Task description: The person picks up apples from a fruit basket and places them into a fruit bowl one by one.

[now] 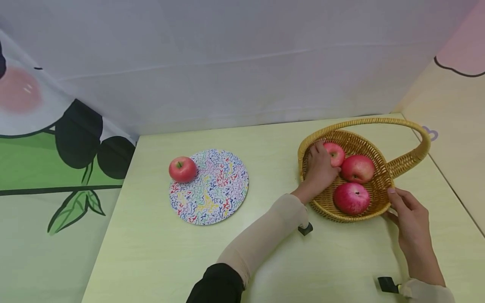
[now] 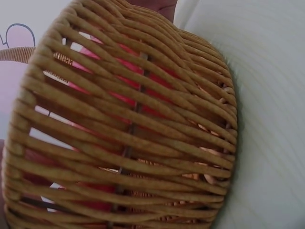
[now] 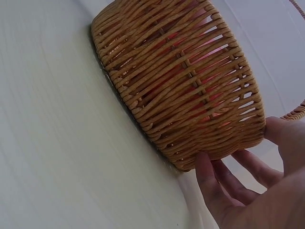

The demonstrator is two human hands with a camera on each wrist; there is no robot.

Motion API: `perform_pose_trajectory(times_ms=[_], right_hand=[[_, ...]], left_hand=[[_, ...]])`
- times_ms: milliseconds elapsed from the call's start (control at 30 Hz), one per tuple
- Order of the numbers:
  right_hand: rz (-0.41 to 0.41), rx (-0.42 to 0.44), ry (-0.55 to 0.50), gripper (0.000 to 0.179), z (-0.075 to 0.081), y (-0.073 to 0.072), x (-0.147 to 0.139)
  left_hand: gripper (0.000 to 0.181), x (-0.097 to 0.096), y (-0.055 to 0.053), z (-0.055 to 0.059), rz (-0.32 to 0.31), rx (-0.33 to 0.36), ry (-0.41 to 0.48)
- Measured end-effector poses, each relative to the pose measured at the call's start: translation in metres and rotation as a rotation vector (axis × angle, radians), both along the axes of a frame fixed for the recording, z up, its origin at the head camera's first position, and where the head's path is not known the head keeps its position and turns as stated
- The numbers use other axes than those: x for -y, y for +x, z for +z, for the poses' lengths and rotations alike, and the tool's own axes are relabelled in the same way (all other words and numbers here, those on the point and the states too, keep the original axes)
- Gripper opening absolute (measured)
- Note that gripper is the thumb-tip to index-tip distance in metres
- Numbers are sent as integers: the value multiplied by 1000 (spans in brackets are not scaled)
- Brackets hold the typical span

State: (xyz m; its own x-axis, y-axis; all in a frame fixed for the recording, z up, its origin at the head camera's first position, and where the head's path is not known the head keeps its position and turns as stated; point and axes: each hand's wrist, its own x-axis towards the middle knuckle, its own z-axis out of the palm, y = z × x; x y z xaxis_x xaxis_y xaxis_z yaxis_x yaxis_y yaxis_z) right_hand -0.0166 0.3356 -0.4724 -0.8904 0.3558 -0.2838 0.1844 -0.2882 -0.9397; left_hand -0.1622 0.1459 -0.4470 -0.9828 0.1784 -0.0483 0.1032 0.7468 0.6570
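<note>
A wicker basket (image 1: 373, 198) with a tall arched handle stands at the right of the table. Inside it lie a red apple (image 1: 358, 169), a darker pink-red apple (image 1: 351, 198) and a third apple (image 1: 333, 154) near the far side. My left hand (image 1: 320, 170) reaches over the near-left rim and grips that third apple, fingers on its left and thumb at its lower edge. At the basket's right side, my right hand (image 1: 411, 219) pinches the rim near the handle's base, thumb on top and fingers against the outer weave (image 3: 190, 95). The left wrist view shows mostly woven wall (image 2: 128, 119).
A round board (image 1: 212, 193) with a multicoloured squiggle pattern lies left of centre on the pale table (image 1: 144, 252). Another red apple (image 1: 182, 169) sits at its upper-left edge. Behind the table hangs a pale cloth (image 1: 242, 84); printed panels flank both sides.
</note>
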Motion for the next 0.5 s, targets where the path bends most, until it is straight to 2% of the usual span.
perform_pose_trajectory(times_ms=[233,500], right_hand=[[-3,14,7,18,-1,0,0],[0,20,10,19,1,1,1]], left_hand=[[84,0,1,0,9,-2,-2],[80,3,5,2,-18,-7,17]])
